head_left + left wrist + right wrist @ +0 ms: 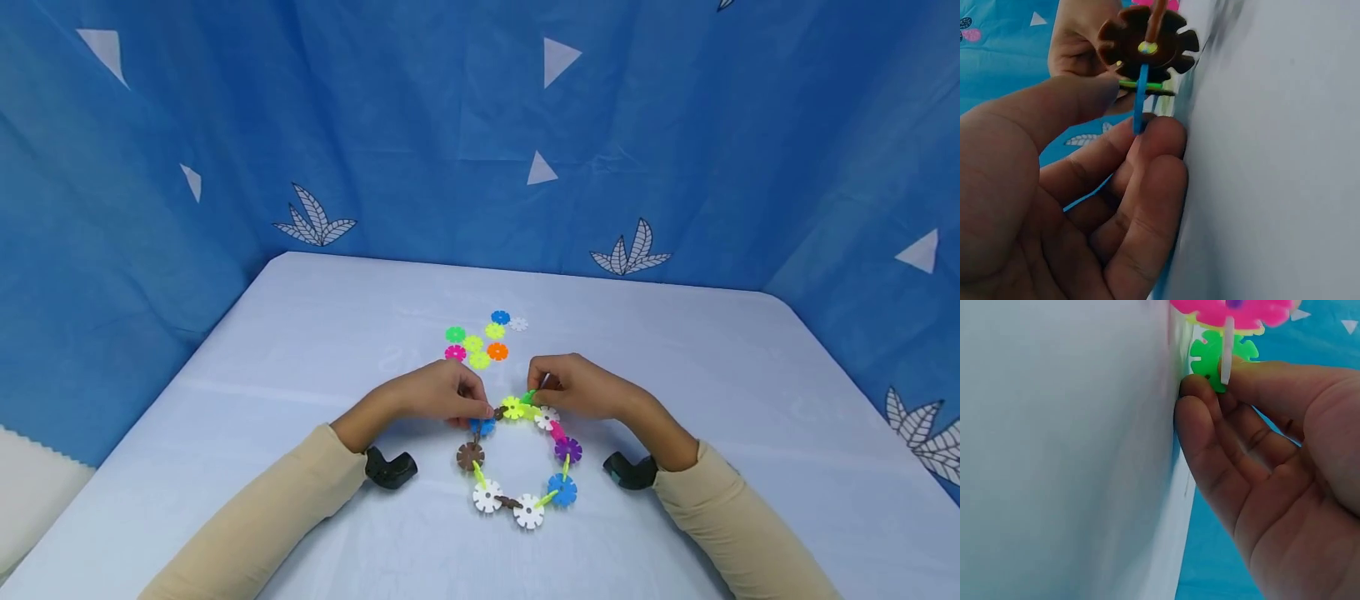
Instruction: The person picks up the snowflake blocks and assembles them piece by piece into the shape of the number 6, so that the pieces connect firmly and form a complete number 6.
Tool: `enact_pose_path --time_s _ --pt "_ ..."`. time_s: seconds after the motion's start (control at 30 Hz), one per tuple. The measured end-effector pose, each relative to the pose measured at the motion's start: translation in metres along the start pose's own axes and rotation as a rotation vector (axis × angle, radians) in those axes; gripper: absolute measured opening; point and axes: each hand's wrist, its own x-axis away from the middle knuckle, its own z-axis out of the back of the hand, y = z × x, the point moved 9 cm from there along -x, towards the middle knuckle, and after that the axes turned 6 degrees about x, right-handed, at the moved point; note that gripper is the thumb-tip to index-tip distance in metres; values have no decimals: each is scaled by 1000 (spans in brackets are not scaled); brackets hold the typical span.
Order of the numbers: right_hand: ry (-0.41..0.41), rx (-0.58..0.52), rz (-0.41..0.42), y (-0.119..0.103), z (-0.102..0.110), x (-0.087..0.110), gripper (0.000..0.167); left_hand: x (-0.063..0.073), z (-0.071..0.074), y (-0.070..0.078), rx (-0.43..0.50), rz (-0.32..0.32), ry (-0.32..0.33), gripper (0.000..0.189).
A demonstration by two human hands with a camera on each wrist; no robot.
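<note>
Notched plastic interlocking discs are slotted into a many-coloured ring on the table. At its upper left, my left hand [450, 394] holds the ring at a blue disc [1140, 103], thumb and fingertips around its edge. A brown disc [1124, 50] stands just above those fingertips in the left wrist view. At the far side, my right hand [581, 386] pinches a green disc [1210, 353] between thumb and fingers, close to a yellow disc [512, 407]. In the right wrist view, a pink disc [1254, 314] and the edge of a white disc [1227, 353] overlap the green one.
Beyond the hands lie several loose discs, among them an orange disc [497, 352] and a green disc [455, 334]. Black wrist devices [390, 469] sit below each wrist. A blue patterned curtain [450, 125] surrounds the white table [337, 317].
</note>
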Motion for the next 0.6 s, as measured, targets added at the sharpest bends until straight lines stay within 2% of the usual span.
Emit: enact_pose_path --time_s 0.1,0.27,0.47,0.6 --pt "14 2 32 -4 -1 -1 13 0 2 0 32 -3 13 17" --pt "30 1 25 -7 -3 -2 15 -4 1 -1 199 -16 42 21" --pt "66 25 62 -13 -3 -4 14 -9 -5 -10 334 29 78 16" --pt "79 38 66 -17 -3 -4 14 -10 -5 -13 365 54 124 11"
